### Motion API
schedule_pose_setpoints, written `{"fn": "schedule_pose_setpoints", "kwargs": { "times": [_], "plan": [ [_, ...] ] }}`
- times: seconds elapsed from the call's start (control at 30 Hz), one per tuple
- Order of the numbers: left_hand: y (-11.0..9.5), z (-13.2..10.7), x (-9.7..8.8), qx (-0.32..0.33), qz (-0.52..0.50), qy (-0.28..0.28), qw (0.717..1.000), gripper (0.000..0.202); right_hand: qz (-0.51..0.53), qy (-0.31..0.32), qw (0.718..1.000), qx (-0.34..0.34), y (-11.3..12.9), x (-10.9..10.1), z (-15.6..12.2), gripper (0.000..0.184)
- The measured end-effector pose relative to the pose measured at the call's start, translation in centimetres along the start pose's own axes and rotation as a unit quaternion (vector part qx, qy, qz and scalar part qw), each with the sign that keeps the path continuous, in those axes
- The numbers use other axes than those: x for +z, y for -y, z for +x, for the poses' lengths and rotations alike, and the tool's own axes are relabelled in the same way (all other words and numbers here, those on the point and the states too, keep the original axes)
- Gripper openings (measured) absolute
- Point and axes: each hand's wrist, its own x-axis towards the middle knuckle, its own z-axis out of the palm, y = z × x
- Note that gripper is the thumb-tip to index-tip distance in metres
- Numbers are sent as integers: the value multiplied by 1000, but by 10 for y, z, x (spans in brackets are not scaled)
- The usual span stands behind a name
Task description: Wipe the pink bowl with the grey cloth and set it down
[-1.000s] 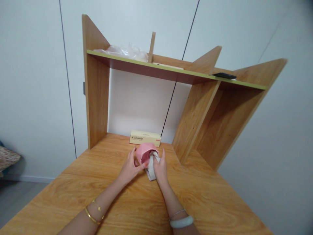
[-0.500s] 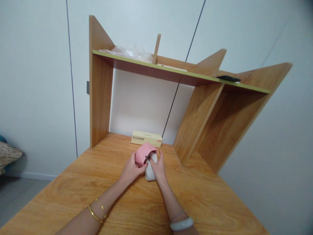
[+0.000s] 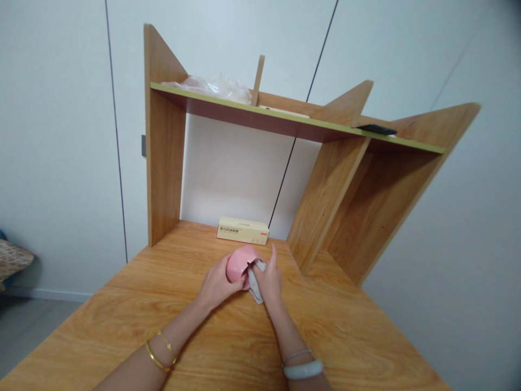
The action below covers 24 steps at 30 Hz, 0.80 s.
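Note:
A pink, faceted hollow container [image 3: 241, 263] is tilted above the middle of the desk, its opening turned toward my right side. My left hand [image 3: 216, 283] wraps round its left side, with the thumb along the lower edge. Bunched in my right hand [image 3: 271, 282] is a pale grey cloth [image 3: 255, 288], pressed at the container's opening. The right fingertips are hidden by the cloth and the rim, while the right thumb points up. A small dark mark shows at the rim; I cannot tell what it is.
A long cream box [image 3: 242, 231] with printed lettering lies behind the hands on the wooden desk [image 3: 228, 347]. Above runs a shelf [image 3: 244, 111] holding a clear plastic bag [image 3: 215, 88] and a dark flat object [image 3: 377, 130]. Upright wooden panels [image 3: 325, 201] stand to the right.
The pink container has turned and lowered slightly. My right hand has shifted a little right and rotated, thumb now raised, and less of the cloth shows.

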Motion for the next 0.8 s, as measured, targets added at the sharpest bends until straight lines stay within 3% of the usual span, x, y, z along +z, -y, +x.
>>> {"fn": "schedule_pose_setpoints", "kwargs": {
  "times": [0.17, 0.33, 0.47, 0.6, 0.67, 0.8],
  "plan": [
    [1, 0, -3, 16, 26, 1, 1000, 58, 52, 56, 997, -18, -6, 8, -2, 62],
    [7, 3, -3, 17, -31, -1, 999, 65, 163, 42, 985, -25, -6, 11, -2, 58],
    [11, 2, 5, 31, -103, -6, 994, 83, 278, 4, 961, 1, -4, 16, -1, 55],
    [13, 1, 12, 31, -164, 23, 986, 75, 361, 37, 932, 4, 0, 21, 0, 50],
    [13, 1, 12, 19, -158, 27, 987, 69, 356, 42, 933, 10, 2, 23, -1, 51],
    [12, 2, 6, 30, -107, 7, 994, 61, 242, 24, 969, 45, 4, 21, -2, 65]
  ]
}}
